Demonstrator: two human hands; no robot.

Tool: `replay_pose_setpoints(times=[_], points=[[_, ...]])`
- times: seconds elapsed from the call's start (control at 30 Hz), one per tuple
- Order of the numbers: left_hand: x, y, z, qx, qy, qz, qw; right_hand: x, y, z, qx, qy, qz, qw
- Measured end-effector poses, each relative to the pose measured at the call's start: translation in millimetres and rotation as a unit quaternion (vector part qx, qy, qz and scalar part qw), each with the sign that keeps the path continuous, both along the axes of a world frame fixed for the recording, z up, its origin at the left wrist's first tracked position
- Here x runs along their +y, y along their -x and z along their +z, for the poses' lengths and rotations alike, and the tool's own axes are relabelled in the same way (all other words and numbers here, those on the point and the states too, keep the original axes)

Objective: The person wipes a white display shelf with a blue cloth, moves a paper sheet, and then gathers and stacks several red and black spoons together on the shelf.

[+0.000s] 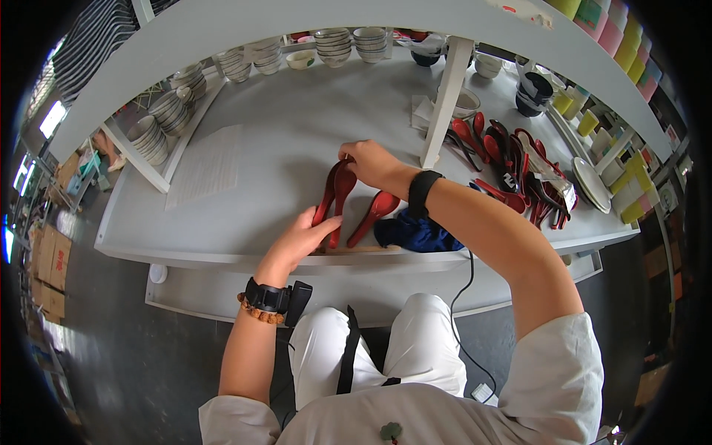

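Two red soup spoons (343, 189) stand close side by side over the near edge of the table, bowls away from me and handles toward me. My right hand (374, 165) pinches them at the far bowl ends. Around the handles lower down, my left hand (302, 236) closes with thumb and fingers. Another red soup spoon (374, 213) lies just right of them, its handle pointing to the front edge. Beside that spoon, under my right forearm, is a crumpled dark blue cloth (415, 231).
A pile of red and black spoons (512, 159) lies to the right, near white plates (591, 184). Stacked bowls (333, 46) line the back, with more bowls (148, 137) at the left. A white shelf post (448, 104) rises right of centre. A paper sheet (205, 167) lies left.
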State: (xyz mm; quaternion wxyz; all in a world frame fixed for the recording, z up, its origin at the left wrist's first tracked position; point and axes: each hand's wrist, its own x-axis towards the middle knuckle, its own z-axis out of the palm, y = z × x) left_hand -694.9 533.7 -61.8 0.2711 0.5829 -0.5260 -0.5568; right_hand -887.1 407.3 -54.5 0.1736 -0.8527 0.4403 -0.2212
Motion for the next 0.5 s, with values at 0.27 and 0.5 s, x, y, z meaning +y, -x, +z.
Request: replay_pose_setpoints(times=[0.27,0.5], points=[[-3.3,1.7,-17.1,-0.056,0.09,-0.041,0.994,-0.8,-1.2,-1.0,0.03,0.018,0.03,0.999],[-14.6,-5.8,-37.2,-0.026,0.078,-0.001,0.997,-5.5,5.5,-8.4,0.027,0.045,0.021,0.998]])
